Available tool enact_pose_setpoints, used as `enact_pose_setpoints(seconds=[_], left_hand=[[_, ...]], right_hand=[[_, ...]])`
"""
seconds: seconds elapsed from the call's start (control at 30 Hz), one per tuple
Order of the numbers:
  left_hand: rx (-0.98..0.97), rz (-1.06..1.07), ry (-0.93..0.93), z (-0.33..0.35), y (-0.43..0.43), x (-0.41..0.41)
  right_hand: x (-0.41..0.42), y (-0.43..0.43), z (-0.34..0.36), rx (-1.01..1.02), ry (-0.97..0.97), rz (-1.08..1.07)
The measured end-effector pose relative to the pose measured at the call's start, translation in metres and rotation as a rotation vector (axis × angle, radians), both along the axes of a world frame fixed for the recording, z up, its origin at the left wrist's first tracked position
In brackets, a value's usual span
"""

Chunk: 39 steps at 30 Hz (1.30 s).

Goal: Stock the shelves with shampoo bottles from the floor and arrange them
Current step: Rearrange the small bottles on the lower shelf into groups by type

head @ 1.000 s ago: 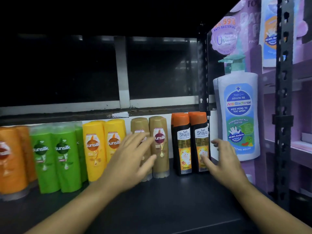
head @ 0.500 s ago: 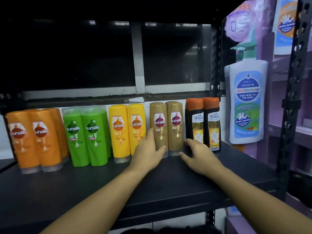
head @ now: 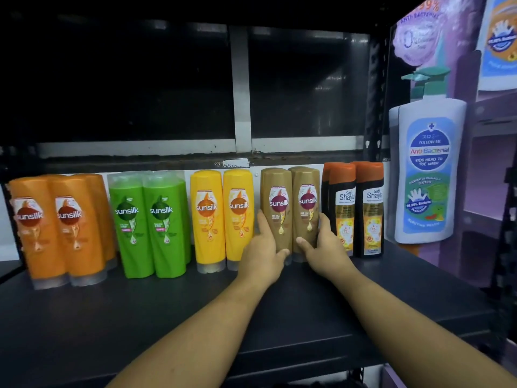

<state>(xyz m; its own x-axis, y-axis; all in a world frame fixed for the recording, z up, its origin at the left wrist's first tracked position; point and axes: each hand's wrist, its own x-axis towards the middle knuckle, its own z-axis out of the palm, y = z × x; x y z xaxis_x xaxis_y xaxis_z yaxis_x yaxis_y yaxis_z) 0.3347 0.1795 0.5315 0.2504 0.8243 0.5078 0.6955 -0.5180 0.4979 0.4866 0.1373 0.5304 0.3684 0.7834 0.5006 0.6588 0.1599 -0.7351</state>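
Behind left hand (head: 263, 254) and right hand (head: 326, 250) hide brown bottles' (head: 277, 219) bases.

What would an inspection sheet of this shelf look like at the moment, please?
Surface: dark, flat shelf.
Job's things: orange bottles, green bottles, yellow bottles, brown bottles and black bottles stand upright in a row along the back.
Clutter: nothing seen.
Hands: left hand and right hand flank the brown bottles, thumbs across their fronts.
Cables: nothing seen.
Surroundings: dark window behind; white pump-bottle display on the purple panel at right.
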Motion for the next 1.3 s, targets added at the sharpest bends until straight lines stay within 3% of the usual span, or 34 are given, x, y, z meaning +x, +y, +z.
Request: enact_pose_setpoints(seconds=[0.63, 0.9, 1.13, 1.3], left_hand=[[-0.036, 0.043, 0.051, 0.000, 0.001, -0.003], [-0.117, -0.089, 0.147, 0.005, -0.030, -0.042], [-0.108, -0.225, 0.307, 0.001, -0.049, -0.116], [-0.143, -0.150, 0.404, 0.006, -0.049, -0.163]], right_hand=[[0.001, -0.008, -0.002, -0.056, -0.044, -0.006], [-0.017, -0.049, -0.003, -0.213, -0.340, -0.109], [-0.069, -0.076, 0.000, -0.435, -0.484, 0.160], [-0.102, -0.072, 0.003, -0.552, -0.529, 0.241]])
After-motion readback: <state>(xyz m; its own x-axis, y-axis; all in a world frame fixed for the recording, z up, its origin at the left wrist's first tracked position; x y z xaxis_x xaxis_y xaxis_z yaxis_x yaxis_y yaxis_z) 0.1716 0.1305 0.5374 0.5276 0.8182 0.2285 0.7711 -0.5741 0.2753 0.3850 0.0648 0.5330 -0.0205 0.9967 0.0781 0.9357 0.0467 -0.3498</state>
